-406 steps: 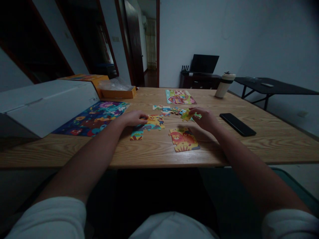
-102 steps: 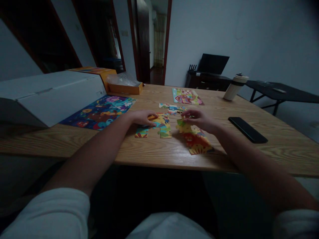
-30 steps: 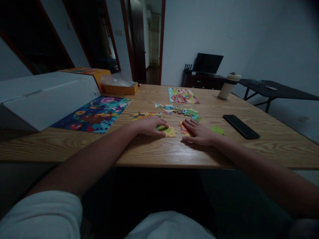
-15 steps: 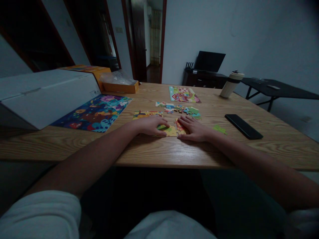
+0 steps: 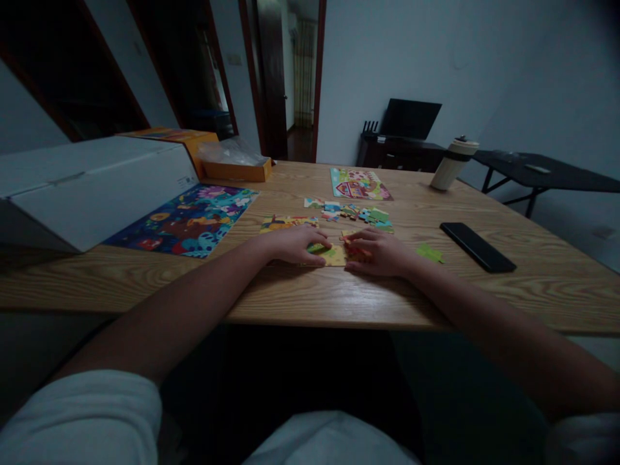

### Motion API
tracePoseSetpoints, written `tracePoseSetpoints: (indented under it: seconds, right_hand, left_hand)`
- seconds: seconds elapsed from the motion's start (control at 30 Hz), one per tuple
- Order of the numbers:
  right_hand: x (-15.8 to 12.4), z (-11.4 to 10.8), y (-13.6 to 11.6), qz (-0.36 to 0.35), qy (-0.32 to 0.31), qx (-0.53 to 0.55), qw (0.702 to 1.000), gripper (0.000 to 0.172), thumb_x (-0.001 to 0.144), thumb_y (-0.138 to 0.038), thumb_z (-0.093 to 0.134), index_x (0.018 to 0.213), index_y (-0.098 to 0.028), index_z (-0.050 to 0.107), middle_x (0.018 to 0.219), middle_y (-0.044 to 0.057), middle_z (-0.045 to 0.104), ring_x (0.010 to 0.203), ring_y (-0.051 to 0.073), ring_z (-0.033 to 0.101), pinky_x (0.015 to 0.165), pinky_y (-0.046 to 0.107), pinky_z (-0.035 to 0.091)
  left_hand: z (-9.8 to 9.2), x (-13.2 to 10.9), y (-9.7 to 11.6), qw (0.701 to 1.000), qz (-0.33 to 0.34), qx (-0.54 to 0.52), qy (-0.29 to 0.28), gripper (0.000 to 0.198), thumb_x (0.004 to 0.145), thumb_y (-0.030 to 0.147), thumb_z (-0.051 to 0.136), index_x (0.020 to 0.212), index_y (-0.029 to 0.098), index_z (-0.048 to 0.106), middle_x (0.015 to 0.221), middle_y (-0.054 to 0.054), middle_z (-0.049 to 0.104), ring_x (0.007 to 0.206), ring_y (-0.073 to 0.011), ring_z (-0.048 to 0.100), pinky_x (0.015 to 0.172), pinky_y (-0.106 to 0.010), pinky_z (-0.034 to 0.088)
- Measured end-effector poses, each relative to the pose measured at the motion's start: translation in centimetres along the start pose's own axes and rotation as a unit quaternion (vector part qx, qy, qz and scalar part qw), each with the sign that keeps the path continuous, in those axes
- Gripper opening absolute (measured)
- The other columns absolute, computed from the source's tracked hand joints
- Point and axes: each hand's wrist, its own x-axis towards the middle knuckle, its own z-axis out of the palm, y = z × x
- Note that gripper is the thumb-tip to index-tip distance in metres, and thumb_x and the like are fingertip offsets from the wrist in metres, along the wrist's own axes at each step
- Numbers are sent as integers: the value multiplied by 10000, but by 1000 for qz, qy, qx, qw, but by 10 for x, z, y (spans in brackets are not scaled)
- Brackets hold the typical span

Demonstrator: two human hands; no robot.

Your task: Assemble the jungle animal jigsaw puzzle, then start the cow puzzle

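In the head view, I see the left hand [image 5: 294, 245] resting on the yellow-green jigsaw section [image 5: 336, 257], thumb spread from the fingers. The right hand [image 5: 382, 253] arches over the red-orange jigsaw section [image 5: 361, 256], thumb apart; I can't tell whether it pinches. A second ago those sections lay apart on the wooden table [image 5: 290, 298]; now their edges appear to meet, though I can't confirm the tabs have locked.

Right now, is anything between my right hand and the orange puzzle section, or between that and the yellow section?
Nothing visible. Your right hand is on the orange section, whose edge meets or nearly meets the yellow section by your left hand. The green piece lies off to the right.
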Motion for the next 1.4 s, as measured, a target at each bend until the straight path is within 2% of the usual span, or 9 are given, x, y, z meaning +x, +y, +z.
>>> tracePoseSetpoints:
  seconds: [0.07, 0.17, 0.33, 0.47, 0.73, 1.0, 1.23, 1.4]
  right_hand:
    - [0, 1, -3, -4, -3, -2, 1000, 375, 916, -514, 586, 1062, -204, 736, 1170, 124, 703, 1031, 266, 657, 910, 433, 511]
    - [0, 2, -6, -10, -20, -15, 1000, 369, 950, -487, 542, 1041, -187, 737, 1109, 123, 725, 979, 250, 677, 896, 409, 513]
    - [-2, -2, -9, -10, -29, -6, 1000, 342, 954, -461, 539, 1048, -205, 746, 1079, 108, 737, 960, 242, 686, 883, 396, 513]
    - [-6, -10, -10, -7, -33, 27, 999, 289, 931, -408, 572, 1091, -243, 746, 1070, 79, 744, 964, 228, 687, 877, 368, 513]
    - [-11, -13, -16, 5, -38, -2, 999, 296, 975, -344, 496, 1056, -218, 752, 1014, 91, 750, 922, 217, 685, 868, 351, 502]
    - [-10, -4, -15, 0, -20, 17, 1000, 270, 958, -339, 525, 1082, -245, 747, 1034, 70, 748, 919, 210, 685, 873, 357, 513]
    - [-7, -9, -19, -10, -25, 38, 999, 242, 948, -315, 550, 1066, -238, 746, 1047, 80, 736, 937, 213, 672, 895, 380, 499]
    - [-2, -7, -18, 14, -17, 27, 999, 295, 965, -303, 511, 1169, -223, 708, 1194, 93, 701, 1062, 240, 642, 947, 409, 481]
  left_hand:
    - [0, 1, 0, 1000, -1, 1, 2, 558, 905, 531, 554, 1369, 222, 573, 1472, -87, 511, 1326, -239, 473, 1104, -333, 334]
    - [0, 1, 0, 1000, 1, 2, 2, 570, 907, 534, 554, 1376, 210, 569, 1473, -99, 510, 1323, -245, 476, 1102, -341, 340]
    - [-1, 0, 1, 1000, 3, 1, 3, 559, 906, 532, 555, 1363, 212, 579, 1440, -95, 544, 1295, -246, 498, 1083, -347, 361]
    - [-3, -1, 3, 1000, -8, 7, -4, 569, 906, 520, 557, 1372, 193, 571, 1476, -111, 505, 1328, -253, 467, 1099, -350, 338]
    - [-1, -1, 0, 1000, 12, 5, 2, 553, 910, 516, 543, 1370, 211, 571, 1418, -88, 560, 1266, -232, 519, 1058, -318, 373]
    - [2, 1, -3, 1000, 8, -2, 7, 562, 899, 551, 551, 1359, 230, 582, 1415, -84, 564, 1258, -246, 521, 1057, -345, 377]
    - [1, 0, -2, 1000, 9, -7, 7, 550, 902, 535, 549, 1356, 227, 580, 1452, -76, 532, 1295, -236, 491, 1074, -330, 357]
    - [4, 1, -5, 1000, 8, -7, 14, 571, 895, 560, 555, 1363, 235, 574, 1437, -80, 544, 1265, -240, 515, 1053, -337, 374]
